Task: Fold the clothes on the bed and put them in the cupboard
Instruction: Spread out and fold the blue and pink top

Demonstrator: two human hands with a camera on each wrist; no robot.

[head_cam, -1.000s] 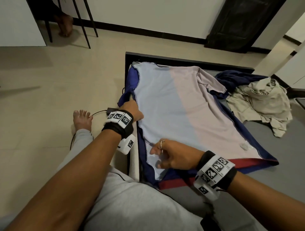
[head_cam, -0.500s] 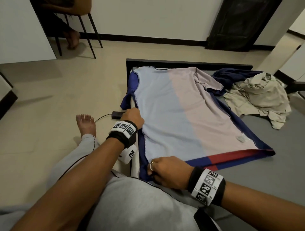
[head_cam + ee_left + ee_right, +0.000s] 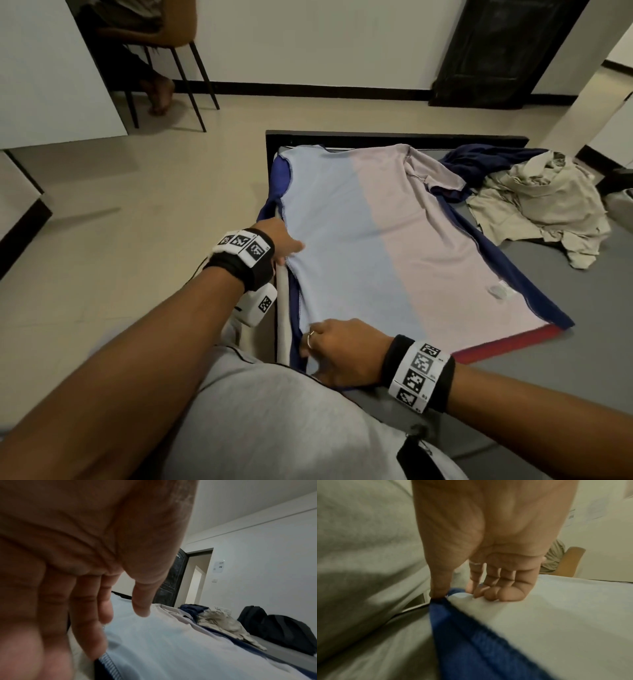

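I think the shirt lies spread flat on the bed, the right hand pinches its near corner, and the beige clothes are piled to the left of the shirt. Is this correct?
Not quite: the beige clothes are piled to the right of the shirt, as the head view shows. The rest holds: the shirt lies spread flat on the bed, and the right hand pinches its near corner.

Spread shirt (image 3: 387,240): pale blue left half, pale pink right half, dark blue edging, red hem band. Crumpled garment (image 3: 544,205): beige. Bundle behind it (image 3: 479,159): navy. Bed sheet (image 3: 565,342): grey; bed frame (image 3: 394,135): black. Floor (image 3: 137,205): cream tile. Wristbands (image 3: 419,375): black with white black-patterned marker squares. Chair seat (image 3: 164,24): tan, black legs. Door (image 3: 507,51): dark.
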